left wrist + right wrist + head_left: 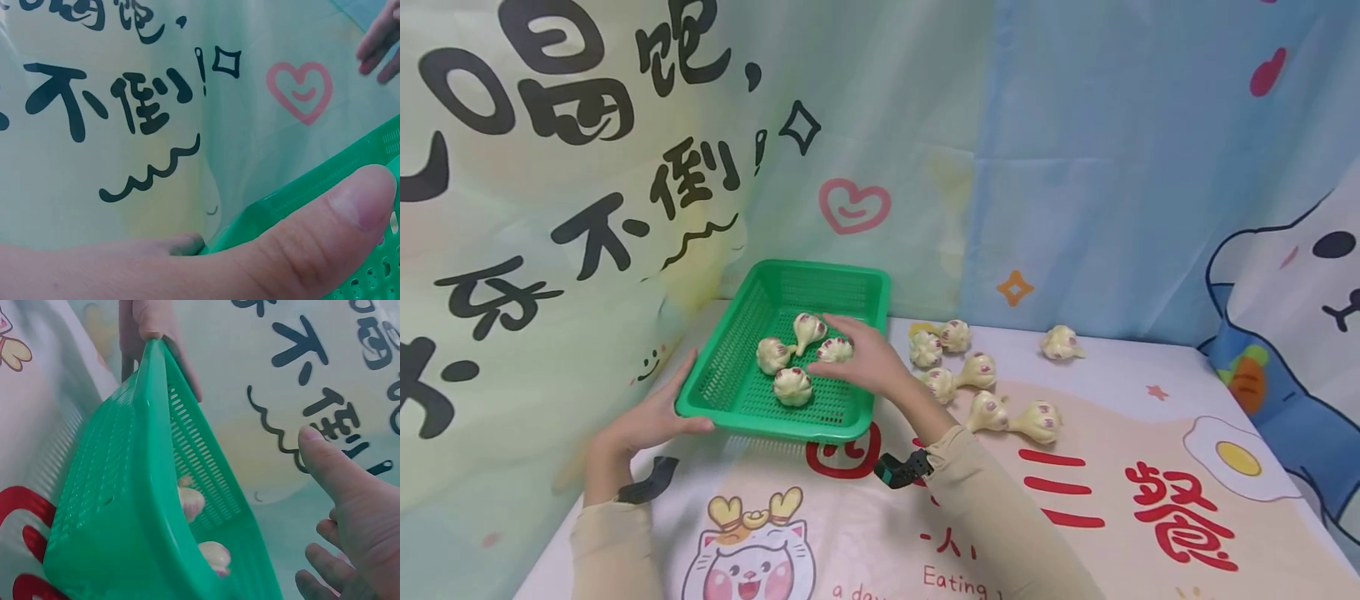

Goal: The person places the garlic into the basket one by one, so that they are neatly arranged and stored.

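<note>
A green basket [775, 429] holds several garlic bulbs, among them one near its front [792, 387] and one farther back [809, 330]. My left hand [651, 418] grips the basket's left corner, its thumb [350, 212] along the rim in the left wrist view. Above the right part of the basket is my right hand [867, 358], thumb and fingers spread and nothing held. One bulb [835, 351] shows between its thumb and fingers. In the right wrist view the right hand [356, 531] stands apart from the basket [150, 487], and two bulbs show inside.
Several more garlic bulbs [978, 371] lie on the printed tablecloth [1120, 417] right of the basket, with a single bulb [1062, 342] farther back. A printed curtain [925, 100] hangs behind and along the left side.
</note>
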The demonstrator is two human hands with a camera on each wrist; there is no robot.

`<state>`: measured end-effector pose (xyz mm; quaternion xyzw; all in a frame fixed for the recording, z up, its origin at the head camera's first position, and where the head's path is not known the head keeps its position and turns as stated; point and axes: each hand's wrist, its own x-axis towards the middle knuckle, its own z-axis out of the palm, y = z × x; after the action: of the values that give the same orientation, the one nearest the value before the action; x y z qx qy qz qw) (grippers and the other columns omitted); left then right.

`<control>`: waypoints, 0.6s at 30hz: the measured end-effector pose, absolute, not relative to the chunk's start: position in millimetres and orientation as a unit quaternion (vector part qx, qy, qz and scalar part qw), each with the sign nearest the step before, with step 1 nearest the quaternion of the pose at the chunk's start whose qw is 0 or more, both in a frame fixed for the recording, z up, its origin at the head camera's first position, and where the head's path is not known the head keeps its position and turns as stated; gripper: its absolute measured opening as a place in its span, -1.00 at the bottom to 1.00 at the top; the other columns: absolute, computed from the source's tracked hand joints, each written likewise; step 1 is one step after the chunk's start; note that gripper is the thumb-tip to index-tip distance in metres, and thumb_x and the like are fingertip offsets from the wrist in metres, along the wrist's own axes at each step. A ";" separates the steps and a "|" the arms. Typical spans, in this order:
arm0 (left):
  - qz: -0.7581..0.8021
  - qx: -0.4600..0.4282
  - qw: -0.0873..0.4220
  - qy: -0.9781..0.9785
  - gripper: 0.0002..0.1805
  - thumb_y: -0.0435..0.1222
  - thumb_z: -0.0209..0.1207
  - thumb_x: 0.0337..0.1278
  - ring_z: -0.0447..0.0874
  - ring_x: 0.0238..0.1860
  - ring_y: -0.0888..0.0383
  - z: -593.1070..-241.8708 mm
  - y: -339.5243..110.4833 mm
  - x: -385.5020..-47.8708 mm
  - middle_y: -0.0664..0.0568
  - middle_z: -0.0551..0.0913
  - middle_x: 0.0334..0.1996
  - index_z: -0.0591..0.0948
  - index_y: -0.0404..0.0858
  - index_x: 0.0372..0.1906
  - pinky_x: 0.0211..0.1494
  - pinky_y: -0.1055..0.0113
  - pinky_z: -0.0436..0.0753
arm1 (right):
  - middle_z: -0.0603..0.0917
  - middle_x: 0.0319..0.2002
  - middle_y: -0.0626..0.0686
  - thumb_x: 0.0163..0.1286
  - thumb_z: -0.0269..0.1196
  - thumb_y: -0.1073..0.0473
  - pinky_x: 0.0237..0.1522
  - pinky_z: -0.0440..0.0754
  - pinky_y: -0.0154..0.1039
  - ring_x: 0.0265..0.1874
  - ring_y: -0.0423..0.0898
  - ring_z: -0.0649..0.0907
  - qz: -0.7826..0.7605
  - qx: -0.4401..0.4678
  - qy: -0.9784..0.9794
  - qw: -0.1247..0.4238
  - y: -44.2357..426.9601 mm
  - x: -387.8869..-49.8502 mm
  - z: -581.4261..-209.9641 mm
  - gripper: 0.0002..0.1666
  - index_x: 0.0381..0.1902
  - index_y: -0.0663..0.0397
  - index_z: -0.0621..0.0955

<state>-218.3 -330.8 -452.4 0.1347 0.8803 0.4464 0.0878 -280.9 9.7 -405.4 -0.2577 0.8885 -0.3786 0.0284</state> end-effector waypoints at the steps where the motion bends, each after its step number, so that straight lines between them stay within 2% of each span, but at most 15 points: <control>1: 0.447 0.135 0.088 0.880 0.32 -0.27 0.39 -0.08 -0.07 0.40 -0.26 -451.9 -330.4 -218.1 -0.29 -0.27 0.50 -0.43 -0.05 0.49 0.30 -0.30 0.06 | 0.25 0.44 -0.03 0.09 0.35 -0.28 0.28 0.35 0.10 0.41 0.00 0.26 -0.383 -0.250 0.889 0.023 13.9 -277.8 -404.5 0.01 0.45 -0.27 0.21; 6: 0.449 0.140 0.089 0.878 0.33 -0.28 0.39 -0.09 -0.09 0.39 -0.30 -448.3 -328.6 -216.7 -0.33 -0.27 0.49 -0.43 -0.09 0.49 0.28 -0.34 0.05 | 0.21 0.46 -0.05 0.08 0.36 -0.27 0.28 0.30 0.19 0.44 0.02 0.20 -0.404 -0.216 0.888 -0.018 37.6 -262.1 -401.0 0.01 0.45 -0.32 0.20; 11: 0.449 0.141 0.090 0.878 0.32 -0.29 0.39 -0.08 -0.11 0.39 -0.29 -446.9 -328.2 -216.9 -0.31 -0.29 0.49 -0.44 -0.07 0.49 0.28 -0.34 0.03 | 0.17 0.47 -0.09 0.07 0.37 -0.28 0.33 0.21 0.20 0.48 -0.07 0.12 -0.418 -0.177 0.889 -0.064 63.7 -250.2 -405.7 0.04 0.45 -0.32 0.18; 18: 0.455 0.139 0.094 0.874 0.32 -0.29 0.38 -0.07 -0.13 0.40 -0.28 -448.6 -328.0 -217.9 -0.28 -0.31 0.50 -0.44 0.01 0.49 0.28 -0.35 0.02 | 0.15 0.48 -0.08 0.05 0.41 -0.24 0.33 0.12 0.29 0.50 -0.08 0.03 -0.441 -0.111 0.887 -0.082 97.1 -236.9 -413.9 0.07 0.46 -0.33 0.16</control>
<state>-217.9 -328.0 -448.6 0.1389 0.8744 0.4555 0.0936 -236.9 97.1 -413.9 -0.1112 0.8866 -0.4413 -0.0823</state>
